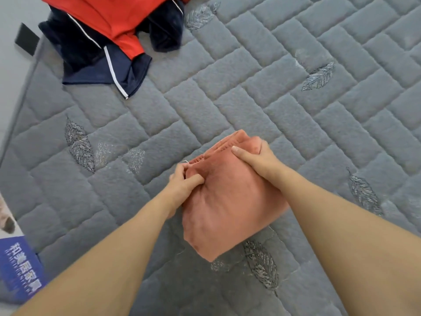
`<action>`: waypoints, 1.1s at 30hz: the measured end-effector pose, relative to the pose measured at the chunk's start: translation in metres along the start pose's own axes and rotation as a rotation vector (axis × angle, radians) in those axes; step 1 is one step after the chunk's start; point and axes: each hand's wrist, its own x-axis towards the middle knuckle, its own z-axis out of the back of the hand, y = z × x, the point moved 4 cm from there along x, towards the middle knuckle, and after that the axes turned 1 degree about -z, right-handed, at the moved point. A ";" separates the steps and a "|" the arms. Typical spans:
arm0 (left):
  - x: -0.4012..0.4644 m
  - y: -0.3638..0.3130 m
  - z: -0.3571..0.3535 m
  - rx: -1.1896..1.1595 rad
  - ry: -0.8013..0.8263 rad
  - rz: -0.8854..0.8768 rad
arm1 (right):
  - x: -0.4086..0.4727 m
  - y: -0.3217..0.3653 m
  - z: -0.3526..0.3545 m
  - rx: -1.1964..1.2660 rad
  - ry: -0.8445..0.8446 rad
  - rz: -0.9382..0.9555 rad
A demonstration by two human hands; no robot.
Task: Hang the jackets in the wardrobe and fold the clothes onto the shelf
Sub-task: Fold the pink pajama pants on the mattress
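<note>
1. Folded salmon-pink cloth [230, 208] lies on the grey quilted bed [296, 92], pretty much in the middle of the head view.
2. Left hand [184, 185] pinches its left edge, fingers [193, 180] curled tight into the fabric.
3. Right hand [257, 160] grips the far right corner, thumb on top.
4. Red and navy clothes [107, 35] sit piled at the far left, well apart.
</note>
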 end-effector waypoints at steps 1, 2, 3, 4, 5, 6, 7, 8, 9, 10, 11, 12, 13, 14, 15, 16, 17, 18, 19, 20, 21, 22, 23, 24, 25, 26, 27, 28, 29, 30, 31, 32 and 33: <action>0.001 0.004 0.001 -0.058 0.050 -0.005 | 0.005 -0.001 0.001 -0.013 -0.012 0.011; 0.001 0.007 0.001 -0.106 0.117 0.004 | 0.007 0.000 0.001 -0.012 -0.005 0.021; 0.001 0.008 0.001 -0.126 0.179 0.014 | 0.007 0.001 0.001 0.011 0.022 0.022; 0.000 0.006 0.000 -0.116 0.213 0.009 | 0.005 0.002 0.001 0.039 0.053 0.018; -0.002 0.002 -0.002 -0.093 0.199 -0.009 | 0.002 0.002 0.000 0.065 0.071 0.008; -0.005 -0.005 -0.004 -0.081 0.143 -0.036 | -0.002 0.003 0.001 0.086 0.074 -0.012; -0.008 -0.013 -0.006 -0.077 0.066 -0.069 | -0.008 0.003 0.003 0.107 0.068 -0.036; -0.013 -0.021 -0.009 -0.078 -0.005 -0.096 | -0.015 0.003 0.009 0.130 0.060 -0.057; -0.019 -0.031 -0.014 -0.079 -0.054 -0.114 | -0.024 0.003 0.019 0.158 0.053 -0.071; -0.028 -0.040 -0.019 -0.074 -0.067 -0.111 | -0.035 0.002 0.032 0.190 0.056 -0.083; -0.037 -0.052 -0.027 -0.065 -0.029 -0.095 | -0.050 -0.001 0.048 0.216 0.068 -0.099; -0.049 -0.066 -0.038 -0.053 0.052 -0.089 | -0.066 -0.005 0.066 0.247 0.088 -0.114; -0.063 -0.081 -0.050 -0.033 0.140 -0.102 | -0.085 -0.009 0.084 0.297 0.116 -0.133; -0.080 -0.098 -0.064 -0.007 0.201 -0.117 | -0.105 -0.014 0.103 0.362 0.144 -0.150; -0.099 -0.114 -0.077 0.019 0.234 -0.131 | -0.128 -0.019 0.121 0.429 0.162 -0.158; -0.119 -0.130 -0.091 0.048 0.249 -0.147 | -0.152 -0.024 0.138 0.496 0.172 -0.150; -0.138 -0.144 -0.104 0.088 0.264 -0.169 | -0.178 -0.030 0.153 0.557 0.175 -0.139; -0.158 -0.156 -0.118 0.130 0.282 -0.189 | -0.203 -0.036 0.168 0.608 0.168 -0.133; -0.178 -0.168 -0.133 0.173 0.305 -0.208 | -0.231 -0.044 0.182 0.659 0.149 -0.133; -0.197 -0.178 -0.149 0.207 0.331 -0.224 | -0.258 -0.053 0.196 0.708 0.118 -0.141; -0.217 -0.186 -0.164 0.234 0.360 -0.243 | -0.285 -0.063 0.208 0.758 0.079 -0.155; -0.236 -0.194 -0.181 0.255 0.398 -0.263 | -0.312 -0.072 0.218 0.813 0.033 -0.164; -0.254 -0.200 -0.197 0.276 0.436 -0.284 | -0.338 -0.080 0.228 0.866 -0.022 -0.169; -0.272 -0.206 -0.215 0.300 0.474 -0.305 | -0.364 -0.089 0.237 0.919 -0.086 -0.170; -0.291 -0.211 -0.232 0.330 0.514 -0.327 | -0.391 -0.099 0.244 0.961 -0.154 -0.173; -0.305 -0.215 -0.247 0.354 0.550 -0.345 | -0.413 -0.107 0.248 1.000 -0.208 -0.175; -0.326 -0.219 -0.270 0.398 0.615 -0.370 | -0.444 -0.120 0.256 1.040 -0.293 -0.173; -0.344 -0.222 -0.290 0.437 0.671 -0.390 | -0.470 -0.131 0.262 1.075 -0.361 -0.164; -0.364 -0.224 -0.312 0.477 0.735 -0.415 | -0.498 -0.143 0.268 1.114 -0.432 -0.151; -0.390 -0.224 -0.335 0.524 0.803 -0.441 | -0.530 -0.157 0.273 1.150 -0.511 -0.138; -0.416 -0.223 -0.358 0.573 0.863 -0.473 | -0.562 -0.171 0.278 1.189 -0.585 -0.130; -0.443 -0.221 -0.379 0.620 0.919 -0.500 | -0.594 -0.185 0.281 1.222 -0.655 -0.122; -0.472 -0.217 -0.400 0.663 0.977 -0.521 | -0.626 -0.199 0.284 1.250 -0.726 -0.108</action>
